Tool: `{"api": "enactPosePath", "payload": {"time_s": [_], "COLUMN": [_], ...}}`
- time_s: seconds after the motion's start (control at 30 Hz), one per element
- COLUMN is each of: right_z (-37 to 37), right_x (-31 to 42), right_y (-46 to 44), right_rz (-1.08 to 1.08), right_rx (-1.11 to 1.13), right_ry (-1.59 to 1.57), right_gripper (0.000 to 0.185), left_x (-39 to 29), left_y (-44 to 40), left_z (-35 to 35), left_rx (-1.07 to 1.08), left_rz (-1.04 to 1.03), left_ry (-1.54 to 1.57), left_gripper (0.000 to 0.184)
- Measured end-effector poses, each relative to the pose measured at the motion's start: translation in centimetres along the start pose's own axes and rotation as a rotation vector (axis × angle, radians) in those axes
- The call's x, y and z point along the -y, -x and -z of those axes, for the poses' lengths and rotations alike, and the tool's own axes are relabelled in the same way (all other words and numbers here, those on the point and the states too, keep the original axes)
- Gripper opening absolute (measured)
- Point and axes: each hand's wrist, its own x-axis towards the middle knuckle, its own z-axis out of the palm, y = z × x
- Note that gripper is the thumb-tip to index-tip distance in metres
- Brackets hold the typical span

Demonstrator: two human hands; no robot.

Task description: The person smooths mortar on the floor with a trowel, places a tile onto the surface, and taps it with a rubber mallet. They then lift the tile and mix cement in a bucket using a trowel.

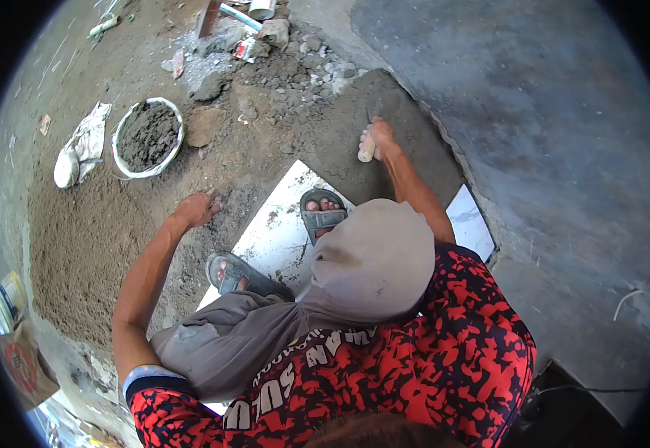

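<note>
My right hand (379, 138) is wrapped around the pale wooden handle of a trowel (366, 152). Its blade can barely be told from the grey wet mortar (409, 119), which lies as a smoothed bed beyond the tiles. My left hand (204, 207) is low over the loose brown sand (116, 246), its fingers apart and nothing in them; whether it rests on the sand I cannot tell. Under my sandalled feet lies a white marbled tile (276, 235) with crumbs of mortar on it. Another white tile (468, 224) shows beyond my right forearm.
A white-rimmed bucket (180, 128) full of dark mortar stands on the sand at left, beside a white cloth-like bag (92, 138). Rubble (273, 45) and scraps lie at the top. A smooth grey concrete floor (549, 112) stretches along the right, its broken edge bordering the mortar.
</note>
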Motion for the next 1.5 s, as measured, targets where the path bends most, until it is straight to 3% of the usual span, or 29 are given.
{"api": "enactPosePath", "payload": {"time_s": [0.03, 0.1, 0.13, 0.2, 0.23, 0.3, 0.4, 0.5, 0.57, 0.7, 0.73, 0.8, 0.83, 0.9, 1.03, 1.13, 1.27, 1.3, 1.37, 1.4, 1.43, 1.47, 1.5], "right_z": [0.3, -0.2, -0.9, -2.2, -1.3, 1.6, 7.6, 15.9, 19.3, 29.4, 28.8, 26.3, 24.9, 20.8, 8.0, 3.9, 4.5, 5.1, 6.1, 6.2, 6.1, 7.8, 9.5], "right_x": [0.1, 0.5, -0.1, 0.4, 1.1, 0.1, -0.3, -3.8, -4.7, -10.5, -9.9, -10.5, -10.2, -9.3, -3.5, -0.8, -2.1, -2.6, -3.9, -4.3, -4.7, -5.0, -5.5], "right_y": [1.1, 3.2, 3.2, 1.2, 0.3, -0.3, 2.4, -0.3, 3.2, 1.0, 1.1, 1.2, 0.7, -1.1, 2.2, 2.9, 4.4, 4.9, 6.9, 8.3, 8.9, 7.6, 6.1], "right_rz": [0.004, 0.075, 0.061, 0.266, 0.276, 0.503, 0.281, 0.178, -0.029, -0.083, -0.075, -0.126, -0.133, -0.179, -0.070, -0.011, 0.079, 0.097, 0.114, 0.115, 0.114, 0.288, 0.457], "right_rx": [-0.029, 0.103, 0.085, 0.000, -0.016, -0.105, -0.021, -0.154, -0.247, -0.301, -0.302, -0.318, -0.305, -0.259, 0.011, 0.170, 0.256, 0.365, 0.469, 0.516, 0.565, 0.509, 0.427], "right_ry": [-0.020, 0.402, 0.385, 0.664, 0.650, 1.102, 0.827, 0.916, 0.656, 0.645, 0.648, 0.222, 0.232, -0.270, 0.121, 0.308, 0.662, 0.770, 0.871, 0.998, 1.124, 1.228, 1.335], "right_gripper": [0.032, 0.038, 0.038, 0.044, 0.044, 0.047, 0.044, 0.044, 0.045, 0.035, 0.035, 0.035, 0.035, 0.039, 0.038, 0.038, 0.038, 0.038, 0.037, 0.039, 0.041, 0.043, 0.046], "left_x": [0.0, 0.5, 0.6, 0.4, 0.3, -0.6, -0.7, -0.2, 0.0, 0.4, 0.3, 0.8, 1.1, 0.4, -0.2, 0.7, 0.0, -0.5, -1.5, -0.9, 0.3, 0.9, 0.6], "left_y": [-0.4, -1.5, -1.3, -0.8, -1.5, -0.8, -0.2, -0.4, -0.3, 0.9, 1.1, 1.2, 1.9, 2.2, 1.9, 1.1, 0.3, 0.3, 0.1, -0.1, -0.2, -0.4, -0.4], "left_z": [-0.2, -0.3, -1.0, -0.7, -0.1, 1.8, 2.2, 1.4, 0.4, -0.7, -1.2, -1.2, -1.4, 0.2, 3.1, 2.6, 2.3, 2.7, 3.5, 3.0, 2.0, 1.3, 1.6], "left_rx": [-0.007, -0.008, 0.008, 0.003, -0.023, -0.052, -0.099, -0.076, -0.028, 0.001, 0.032, 0.018, 0.004, 0.013, -0.018, -0.112, -0.034, -0.031, 0.159, 0.158, 0.027, -0.102, -0.094], "left_rz": [-0.007, -0.033, -0.029, -0.036, -0.028, -0.012, 0.024, 0.042, 0.053, 0.025, 0.018, 0.028, 0.043, 0.110, 0.165, 0.083, 0.065, 0.072, 0.136, 0.137, 0.058, -0.026, -0.026], "left_ry": [-0.003, -0.018, -0.018, -0.052, -0.066, 0.023, 0.144, 0.122, 0.079, 0.079, 0.133, 0.048, -0.032, 0.022, 0.072, 0.037, 0.033, 0.042, 0.028, 0.030, 0.008, -0.013, -0.003], "left_gripper": [0.054, 0.053, 0.053, 0.052, 0.050, 0.048, 0.046, 0.046, 0.046, 0.051, 0.052, 0.052, 0.052, 0.052, 0.052, 0.053, 0.052, 0.052, 0.051, 0.051, 0.048, 0.045, 0.045]}}
